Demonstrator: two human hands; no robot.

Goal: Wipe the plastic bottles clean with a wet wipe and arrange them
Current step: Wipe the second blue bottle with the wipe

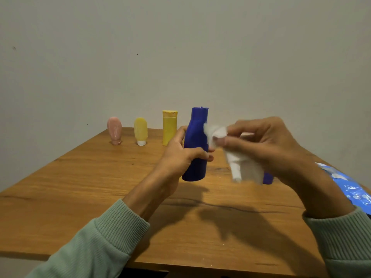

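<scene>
Wiping the blue bottle (pixel 195 137) over the bench (pixel 100 177).

The left hand (pixel 180 155) grips the bottle round its middle, upright at centre, base seemingly just off the wood. The right hand (pixel 267 141) pinches a wet wipe (pixel 241 167) against the bottle's upper side, its loose tail hanging. A pink bottle (pixel 114 130), a yellow tube (pixel 141 130) and a yellow bottle (pixel 169 127) stand in a row at the back. Likely risks: the dampened plastic could slip through the one-handed hold. The dangling tail could brush over the small blue item (pixel 268 178) half hidden behind it. The top looks uncapped, so tilting might spill any contents.
</scene>
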